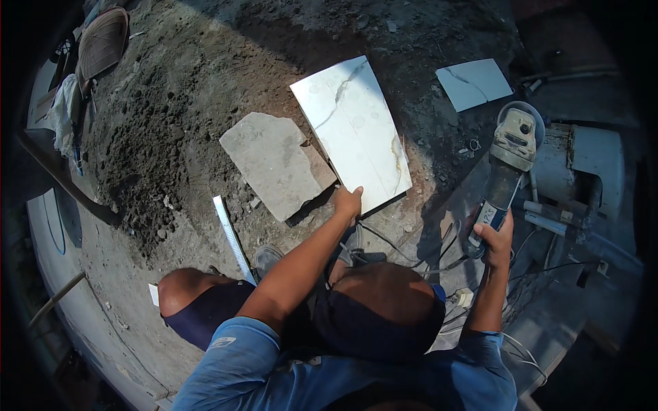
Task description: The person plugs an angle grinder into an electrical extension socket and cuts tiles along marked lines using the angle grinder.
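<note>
My left hand (348,202) grips the lower left corner of a large white marble-patterned tile (351,130), its fingers bent at the edge and partly hidden. Just left of that tile lies a flat, rough grey stone slab (274,161). In my right hand (499,233) is an angle grinder (508,157), held by its body with the disc end pointing away from me, out to the right of the tile. A smaller white tile piece (473,84) lies beyond, at the upper right. A narrow metal strip (232,236) rests on the ground by my left knee.
Loose sand (151,178) covers the ground at left, with a wooden handle (86,195), a white sack (67,116) and a tan object (101,41). Cables (384,236) trail round my feet. At right stand a cylindrical metal machine (593,168) and pipes (548,222).
</note>
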`<action>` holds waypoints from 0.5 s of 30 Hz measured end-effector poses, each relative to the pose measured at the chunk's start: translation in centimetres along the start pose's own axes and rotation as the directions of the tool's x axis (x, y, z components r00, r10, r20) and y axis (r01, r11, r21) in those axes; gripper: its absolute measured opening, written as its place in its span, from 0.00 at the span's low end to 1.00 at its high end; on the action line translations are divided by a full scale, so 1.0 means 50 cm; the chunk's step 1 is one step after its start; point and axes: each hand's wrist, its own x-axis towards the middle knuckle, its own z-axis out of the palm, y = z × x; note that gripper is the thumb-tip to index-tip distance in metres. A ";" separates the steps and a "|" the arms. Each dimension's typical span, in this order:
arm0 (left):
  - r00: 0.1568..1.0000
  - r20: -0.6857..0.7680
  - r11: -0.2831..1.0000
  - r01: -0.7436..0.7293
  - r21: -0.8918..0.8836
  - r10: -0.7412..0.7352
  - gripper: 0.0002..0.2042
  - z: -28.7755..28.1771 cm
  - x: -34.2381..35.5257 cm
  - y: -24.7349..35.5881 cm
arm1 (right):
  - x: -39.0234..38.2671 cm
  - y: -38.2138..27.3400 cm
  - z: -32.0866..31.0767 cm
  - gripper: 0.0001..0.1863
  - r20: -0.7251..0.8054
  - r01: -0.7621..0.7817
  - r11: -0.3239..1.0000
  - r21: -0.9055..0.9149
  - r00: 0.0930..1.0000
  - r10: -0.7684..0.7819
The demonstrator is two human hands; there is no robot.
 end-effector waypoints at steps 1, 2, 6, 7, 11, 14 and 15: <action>0.996 0.035 0.996 -0.079 0.030 0.078 0.23 -0.021 0.022 -0.020 | -0.005 0.002 -0.010 0.32 -0.007 0.028 1.000 -0.004 1.000 -0.028; 0.985 0.070 0.986 -0.160 0.056 0.156 0.23 -0.043 0.043 -0.039 | -0.012 -0.002 -0.015 0.31 -0.016 0.045 0.999 0.020 0.999 -0.045; 0.949 0.122 0.931 -0.310 0.192 0.290 0.24 -0.081 0.054 0.015 | -0.054 0.007 -0.067 0.29 -0.115 0.038 0.999 0.030 0.993 -0.035; 0.949 0.122 0.931 -0.310 0.192 0.290 0.24 -0.091 0.062 0.033 | -0.055 0.010 -0.064 0.29 -0.116 0.038 0.999 0.031 0.993 -0.035; 0.971 0.097 0.907 -0.241 0.347 0.220 0.24 -0.088 0.073 0.065 | -0.044 0.039 -0.065 0.29 -0.166 0.066 0.998 -0.002 0.984 -0.065; 0.972 0.152 0.904 -0.222 0.366 0.177 0.25 -0.090 0.083 0.061 | -0.014 0.017 -0.021 0.31 -0.154 0.076 0.996 -0.047 0.985 -0.082; 0.970 0.148 0.897 -0.235 0.375 0.192 0.26 -0.095 0.086 0.056 | 0.002 0.005 0.012 0.33 -0.134 0.068 0.997 -0.042 0.988 -0.073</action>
